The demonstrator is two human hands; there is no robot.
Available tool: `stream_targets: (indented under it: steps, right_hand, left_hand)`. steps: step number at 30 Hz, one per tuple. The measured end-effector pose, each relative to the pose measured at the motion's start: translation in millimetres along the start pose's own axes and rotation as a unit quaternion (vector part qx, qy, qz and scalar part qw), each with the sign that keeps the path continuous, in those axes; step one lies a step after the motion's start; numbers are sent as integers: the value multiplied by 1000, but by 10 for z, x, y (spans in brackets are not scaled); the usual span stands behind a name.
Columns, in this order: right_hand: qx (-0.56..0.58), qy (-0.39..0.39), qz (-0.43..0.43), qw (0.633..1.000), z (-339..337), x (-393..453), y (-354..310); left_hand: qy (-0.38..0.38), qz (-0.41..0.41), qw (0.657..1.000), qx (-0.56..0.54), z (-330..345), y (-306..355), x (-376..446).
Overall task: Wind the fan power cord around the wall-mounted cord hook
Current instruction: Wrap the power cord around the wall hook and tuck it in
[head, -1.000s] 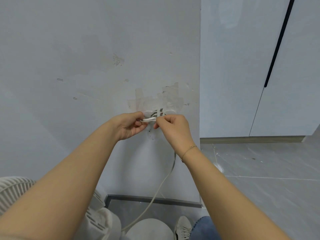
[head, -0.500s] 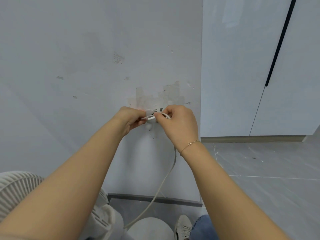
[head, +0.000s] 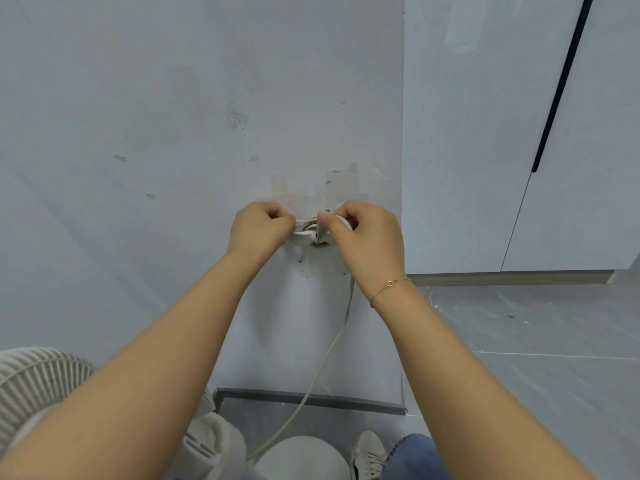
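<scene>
Both hands, left hand (head: pixel 258 227) and right hand (head: pixel 363 233), pinch the thin white fan power cord (head: pixel 323 362) at the small white wall-mounted cord hook (head: pixel 306 233). Winding looks under way; slack trails toward 6 o'clock, so another loop seems next.

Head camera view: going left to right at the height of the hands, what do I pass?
Scuffed grey wall → left hand → cord hook wrapped with the power cord → right hand → white cabinet doors.
</scene>
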State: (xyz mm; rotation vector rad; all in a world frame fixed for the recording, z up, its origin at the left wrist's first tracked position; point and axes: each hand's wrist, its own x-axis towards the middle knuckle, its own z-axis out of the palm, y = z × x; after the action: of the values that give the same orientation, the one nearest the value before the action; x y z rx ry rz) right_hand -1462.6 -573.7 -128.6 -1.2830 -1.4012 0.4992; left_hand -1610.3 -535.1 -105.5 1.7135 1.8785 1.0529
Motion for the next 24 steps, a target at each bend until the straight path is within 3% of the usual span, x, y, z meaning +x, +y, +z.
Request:
stream_targets:
  steps: [9,16,24]
  right_hand:
    - [232,-14,113,966,-93,46,15]
    - [428,-53,244,869,-179,70,24]
    - [485,-116,240,833,-204,95,-8]
  left_hand:
    - [-66,85,994,-9,-104,-65,-83]
    - [-64,129,989,18,-165,-153,-107]
    - [-4,134,990,45,-49,-138,-44]
